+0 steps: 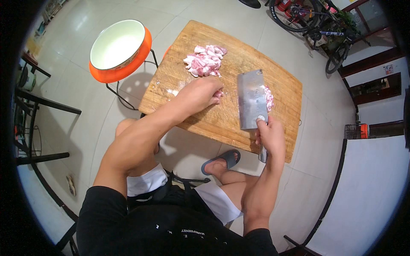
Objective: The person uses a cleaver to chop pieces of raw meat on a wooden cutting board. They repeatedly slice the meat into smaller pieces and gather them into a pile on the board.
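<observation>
A: Left hand (201, 91) status?
B: Fingers bunched, thumb and fingertips pinching a meat piece (218, 95) over the cutting board (243, 58). Fingertips partly hidden.
A: Right hand (271, 135)?
B: Fingers wrapped round the handle of the cleaver (252, 100), thumb on the blade's near end. Blade runs forward from those fingers, broad face showing. Can't tell if it touches the board.
A: Other meat?
B: Sliced pile (206, 61): on the board, just beyond the left fingers. Chopped heap (269, 99): ahead of the right fingers, partly hidden behind the blade.
A: Off the board?
B: White-lined bowl (119, 45) on an orange stool (124, 76), beyond the left fingers and to their left, well apart.
</observation>
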`<state>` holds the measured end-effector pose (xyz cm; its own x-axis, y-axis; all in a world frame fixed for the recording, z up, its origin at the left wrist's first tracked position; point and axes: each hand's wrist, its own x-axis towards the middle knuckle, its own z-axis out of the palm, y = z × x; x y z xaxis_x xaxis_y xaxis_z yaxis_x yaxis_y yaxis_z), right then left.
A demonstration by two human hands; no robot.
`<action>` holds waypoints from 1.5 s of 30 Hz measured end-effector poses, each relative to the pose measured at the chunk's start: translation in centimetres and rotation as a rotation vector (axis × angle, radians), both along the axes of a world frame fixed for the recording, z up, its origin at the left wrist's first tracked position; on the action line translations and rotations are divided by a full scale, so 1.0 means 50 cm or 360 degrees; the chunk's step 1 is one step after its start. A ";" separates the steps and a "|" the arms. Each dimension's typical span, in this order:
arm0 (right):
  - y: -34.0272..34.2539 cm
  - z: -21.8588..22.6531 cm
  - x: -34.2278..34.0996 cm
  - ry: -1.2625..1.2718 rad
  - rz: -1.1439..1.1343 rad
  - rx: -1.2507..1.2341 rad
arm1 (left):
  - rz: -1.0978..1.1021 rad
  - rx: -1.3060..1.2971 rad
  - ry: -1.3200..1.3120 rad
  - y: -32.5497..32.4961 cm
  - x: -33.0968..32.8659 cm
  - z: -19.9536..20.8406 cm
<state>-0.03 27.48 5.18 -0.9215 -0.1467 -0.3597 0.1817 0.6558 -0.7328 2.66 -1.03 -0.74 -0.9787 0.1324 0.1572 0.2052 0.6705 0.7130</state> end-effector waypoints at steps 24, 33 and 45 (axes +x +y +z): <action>-0.084 0.075 0.099 0.0713 0.0426 0.0650 | -0.0013 0.0041 0.0103 0.020 0.014 0.013; -0.087 0.095 0.117 0.0620 0.0479 0.0741 | 0.0197 0.0031 0.0191 0.048 0.024 -0.004; -0.128 0.065 0.088 0.0664 0.0703 0.0809 | 0.0230 0.0001 0.0187 0.055 0.000 -0.015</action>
<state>4.39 21.07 8.46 -0.8899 -0.4405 -0.1185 -0.3969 0.8758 -0.2747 2.68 1.71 -1.49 -0.9624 -0.0082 0.2714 0.1887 0.6985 0.6903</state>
